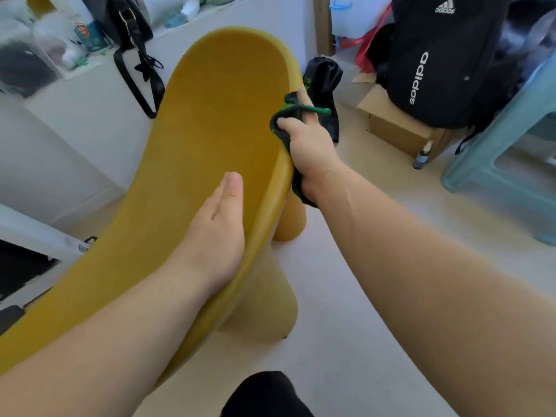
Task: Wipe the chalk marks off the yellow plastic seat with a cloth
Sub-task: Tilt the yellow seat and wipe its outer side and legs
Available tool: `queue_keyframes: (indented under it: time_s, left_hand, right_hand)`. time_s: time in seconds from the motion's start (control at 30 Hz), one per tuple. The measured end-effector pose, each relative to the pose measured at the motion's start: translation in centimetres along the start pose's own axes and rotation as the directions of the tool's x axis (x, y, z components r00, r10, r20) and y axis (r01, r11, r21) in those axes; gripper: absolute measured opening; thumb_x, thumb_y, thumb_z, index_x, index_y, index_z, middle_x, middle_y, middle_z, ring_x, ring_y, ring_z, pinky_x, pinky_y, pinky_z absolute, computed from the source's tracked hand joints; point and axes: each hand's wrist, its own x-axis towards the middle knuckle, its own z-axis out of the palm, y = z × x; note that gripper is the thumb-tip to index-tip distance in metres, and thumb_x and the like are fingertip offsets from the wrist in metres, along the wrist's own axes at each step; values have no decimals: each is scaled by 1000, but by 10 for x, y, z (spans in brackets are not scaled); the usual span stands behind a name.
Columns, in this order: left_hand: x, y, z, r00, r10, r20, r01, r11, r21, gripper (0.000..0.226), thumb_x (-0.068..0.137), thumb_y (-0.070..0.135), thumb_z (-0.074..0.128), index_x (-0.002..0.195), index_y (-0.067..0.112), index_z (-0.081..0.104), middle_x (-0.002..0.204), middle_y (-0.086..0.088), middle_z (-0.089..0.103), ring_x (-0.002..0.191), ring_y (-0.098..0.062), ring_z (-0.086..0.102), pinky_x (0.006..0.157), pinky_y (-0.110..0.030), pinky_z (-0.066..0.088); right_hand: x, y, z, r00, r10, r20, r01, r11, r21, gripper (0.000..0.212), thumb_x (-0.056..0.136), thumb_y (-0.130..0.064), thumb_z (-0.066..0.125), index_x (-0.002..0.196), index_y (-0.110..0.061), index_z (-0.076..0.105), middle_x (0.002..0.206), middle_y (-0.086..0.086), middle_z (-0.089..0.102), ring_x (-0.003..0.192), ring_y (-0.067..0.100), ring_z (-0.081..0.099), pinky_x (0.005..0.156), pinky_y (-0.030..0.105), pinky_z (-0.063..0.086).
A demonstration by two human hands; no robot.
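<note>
The yellow plastic seat (207, 121) fills the middle of the head view, a long curved shell on thick rounded legs. My right hand (310, 149) grips a dark cloth with green trim (282, 118) and presses it over the seat's right rim. My left hand (216, 227) clasps the near right rim, thumb on the inner surface, fingers hidden under the edge. I see no chalk marks on the visible surface.
A black backpack (445, 61) rests on a cardboard box (400, 130) at the right, beside a pale teal stool (511, 164). A small spray bottle (422, 156) stands on the floor. A black bag (323, 85) lies behind the seat. A cluttered white shelf (90, 82) stands at the left.
</note>
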Motion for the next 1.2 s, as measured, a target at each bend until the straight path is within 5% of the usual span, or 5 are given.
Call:
queue_keyframes:
  time_s: [0.4, 0.73, 0.9, 1.07, 1.2]
  left_hand:
    - [24, -15, -3, 987, 146, 66, -155, 975, 160, 67, 100, 58, 17, 157, 22, 18, 164, 7, 17, 149, -8, 13, 120, -28, 7]
    - [-21, -7, -18, 956, 240, 169, -290, 854, 432, 60, 97, 58, 28, 154, 37, 26, 158, 21, 25, 143, 4, 20, 111, -18, 14]
    - [-85, -26, -15, 936, 318, 153, -332, 647, 686, 51, 92, 68, 14, 141, 70, 1, 151, 41, 18, 139, 17, 15, 112, -23, 26]
    - [-89, -27, -9, 955, 279, 104, -261, 612, 746, 48, 97, 64, 20, 140, 71, 0, 143, 51, 14, 129, 30, 12, 99, 2, 14]
    - [-92, -32, 0, 930, 362, 71, -237, 437, 868, 57, 94, 69, 20, 143, 66, -8, 145, 39, 22, 119, 16, 29, 100, -18, 29]
  right_hand:
    - [-70, 23, 10, 998, 67, 10, -65, 985, -161, 93, 93, -43, 59, 157, -53, -8, 156, -5, 41, 134, 27, 52, 111, 51, 46]
    - [-132, 62, 4, 983, 130, 126, -133, 991, 15, 55, 109, -53, 22, 161, -33, 24, 154, -21, 32, 143, -2, 26, 117, 20, 15]
    - [-133, 109, 13, 977, -40, 208, 31, 998, 50, 24, 101, -57, 25, 108, -52, 48, 129, -20, 53, 131, 3, 45, 118, 31, 29]
    - [-119, 146, 19, 973, -145, 181, 139, 989, 45, 74, 91, -84, 22, 145, -39, 47, 161, -1, 40, 152, 20, 30, 125, 49, 22]
    - [-114, 185, 20, 980, -126, 157, 128, 992, -3, 93, 87, -86, 22, 151, -23, 45, 163, 1, 38, 151, 20, 32, 123, 45, 25]
